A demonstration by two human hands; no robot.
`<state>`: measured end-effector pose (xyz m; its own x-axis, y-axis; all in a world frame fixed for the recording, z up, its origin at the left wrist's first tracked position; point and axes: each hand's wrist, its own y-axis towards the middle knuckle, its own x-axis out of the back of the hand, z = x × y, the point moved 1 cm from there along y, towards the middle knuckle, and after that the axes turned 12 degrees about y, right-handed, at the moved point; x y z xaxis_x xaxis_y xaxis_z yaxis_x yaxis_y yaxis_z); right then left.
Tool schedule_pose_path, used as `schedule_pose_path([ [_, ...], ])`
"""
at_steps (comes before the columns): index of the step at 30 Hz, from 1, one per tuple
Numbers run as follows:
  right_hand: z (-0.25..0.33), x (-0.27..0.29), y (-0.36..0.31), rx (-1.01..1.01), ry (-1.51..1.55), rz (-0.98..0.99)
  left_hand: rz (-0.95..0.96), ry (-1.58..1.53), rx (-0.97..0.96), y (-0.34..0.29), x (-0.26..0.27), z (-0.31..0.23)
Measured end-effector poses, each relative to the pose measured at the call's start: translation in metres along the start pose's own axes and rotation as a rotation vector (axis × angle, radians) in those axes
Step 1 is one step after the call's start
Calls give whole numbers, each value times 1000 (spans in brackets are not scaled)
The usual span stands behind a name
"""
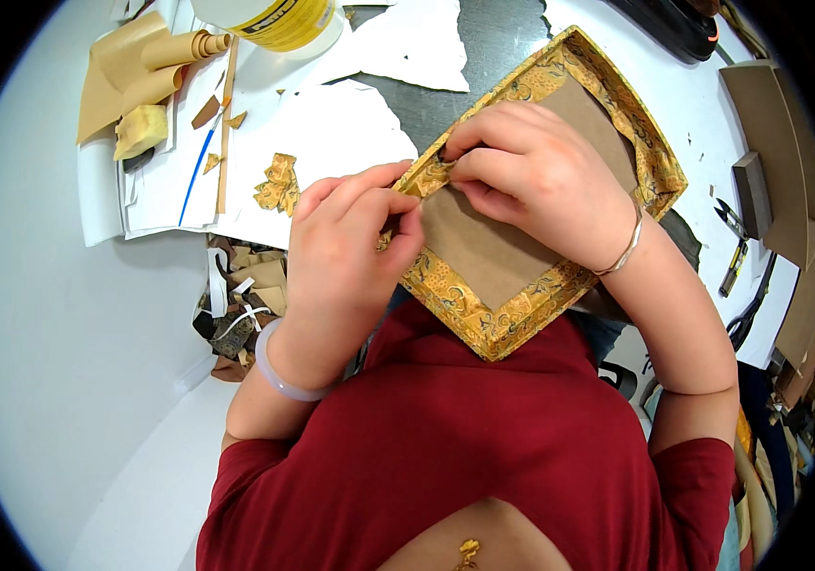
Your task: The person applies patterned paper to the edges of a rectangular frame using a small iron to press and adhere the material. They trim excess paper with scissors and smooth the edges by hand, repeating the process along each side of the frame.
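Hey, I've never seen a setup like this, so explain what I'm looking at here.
There's no robot: these are a person's own bare hands. The single wide, bent picture comes from a camera on that person's head, looking down, so picture left is their left.

The left hand is at the left rim of a shallow box covered in gold patterned material, with a brown base inside. The right hand reaches inside, fingertips at that same side; their exact grip is hard to see.

On the worktop, to the left, lie patterned scraps, a blue-handled brush and a yellow sponge-like block; to the right, a cutter.
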<state>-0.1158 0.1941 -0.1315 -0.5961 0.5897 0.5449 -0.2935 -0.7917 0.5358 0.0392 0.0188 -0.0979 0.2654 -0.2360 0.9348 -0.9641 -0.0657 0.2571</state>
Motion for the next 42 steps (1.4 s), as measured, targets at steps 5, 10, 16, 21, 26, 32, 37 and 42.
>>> schedule_pose_path([
  [5, -1, 2, 0, 15, -12, 12, 15, 97, -84, 1, 2, 0],
  [10, 0, 5, -3, -42, -37, 14, 78, -43, -3, -5, 6, 0],
  [16, 8, -2, 0, 25, -286, 17, -43, -301, 117, -11, -13, 7],
  [21, 7, 9, -2, -59, -369, -25, -89, -296, 69, -11, -17, 11],
  [26, 4, 14, -5, -77, -399, -93, -73, -325, 65, -12, -18, 12],
  [32, 3, 16, -6, -85, -417, -127, 10, -528, 255, -12, -15, 8],
  [37, 8, 3, -2, 12, -326, -58, 13, -552, 241, -14, -18, 13],
  [42, 21, -20, 4, 20, -208, 37, 180, -609, 374, -13, -4, 21],
])
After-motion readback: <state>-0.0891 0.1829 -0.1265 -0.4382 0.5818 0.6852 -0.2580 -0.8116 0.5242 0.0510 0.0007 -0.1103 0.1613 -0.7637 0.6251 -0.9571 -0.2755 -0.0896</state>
